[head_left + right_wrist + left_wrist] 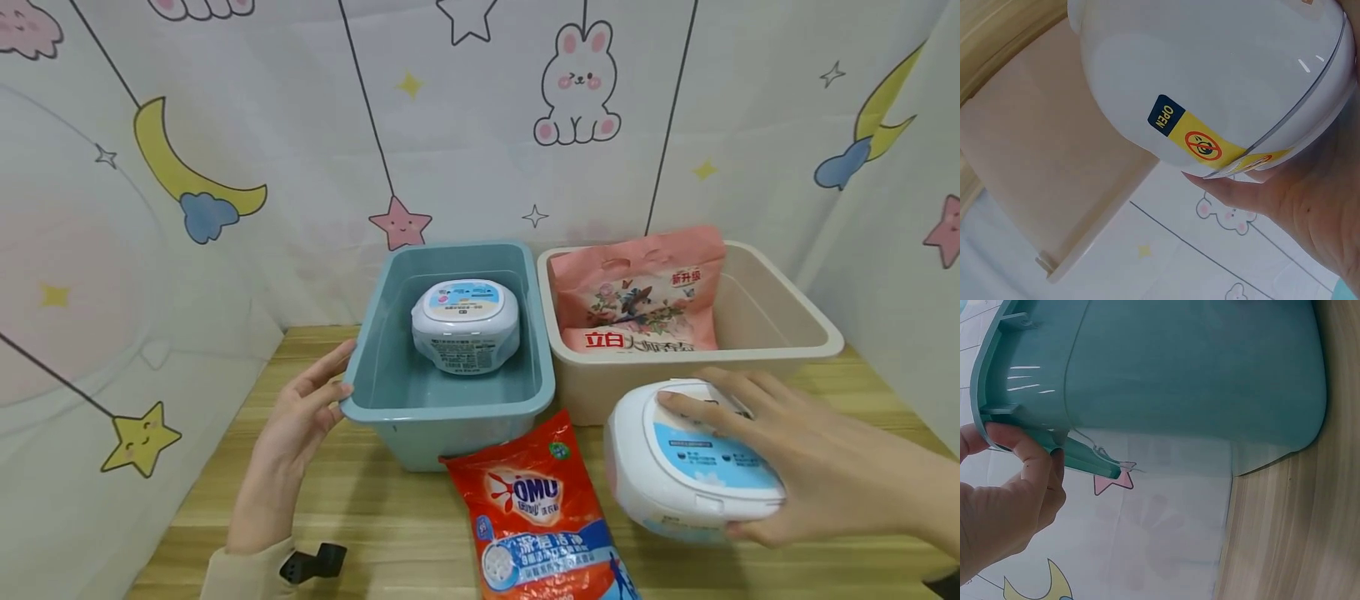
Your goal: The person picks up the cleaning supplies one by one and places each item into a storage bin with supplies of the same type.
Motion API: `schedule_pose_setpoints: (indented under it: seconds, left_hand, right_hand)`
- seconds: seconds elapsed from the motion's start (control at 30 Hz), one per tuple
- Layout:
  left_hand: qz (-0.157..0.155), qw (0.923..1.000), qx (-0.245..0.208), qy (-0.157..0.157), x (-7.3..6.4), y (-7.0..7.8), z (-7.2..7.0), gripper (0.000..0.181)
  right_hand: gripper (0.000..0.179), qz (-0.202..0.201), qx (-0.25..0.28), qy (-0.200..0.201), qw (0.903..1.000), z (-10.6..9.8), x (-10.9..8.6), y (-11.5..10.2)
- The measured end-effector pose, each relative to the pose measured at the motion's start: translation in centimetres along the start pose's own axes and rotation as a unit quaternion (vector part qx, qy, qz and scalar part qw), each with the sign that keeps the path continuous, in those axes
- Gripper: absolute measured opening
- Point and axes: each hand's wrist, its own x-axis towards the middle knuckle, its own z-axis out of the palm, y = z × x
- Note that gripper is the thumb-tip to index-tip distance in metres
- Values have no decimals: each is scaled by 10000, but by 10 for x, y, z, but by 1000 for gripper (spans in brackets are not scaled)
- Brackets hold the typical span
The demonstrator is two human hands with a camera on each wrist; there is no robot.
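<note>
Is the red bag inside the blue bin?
No, the red bag lies on the table in front of the blue bin.

The teal bin [457,429] stands upright and open at the top, a smooth plastic box with rounded corners, walls narrowing downward and a rim turned outward; on its left side the left hand [303,408] grips that rim. Beyond the teal bin's front right corner, near but not touching it, is the held tub [697,462], white, glossy and rounded, its lid closed and tilted toward the person. A blue-and-white label covers much of the lid, and a yellow strip with a dark patch reading OPEN crosses the seam. The right hand [802,458] holds it, fingers over the lid, thumb at the side
</note>
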Motion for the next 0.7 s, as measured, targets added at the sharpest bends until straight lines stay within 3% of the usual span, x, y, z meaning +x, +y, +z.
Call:
schedule_pose_setpoints:
  seconds: [0.3,0.7]
  left_hand:
    - [19,10000,16,-34,1,0,0,55]
    - [15,10000,33,-39,1,-1,0,56]
  right_hand:
    - [106,13,-298,144,9995,-13,0,2]
    - [108,47,-293,220,9993,-30,4,-1]
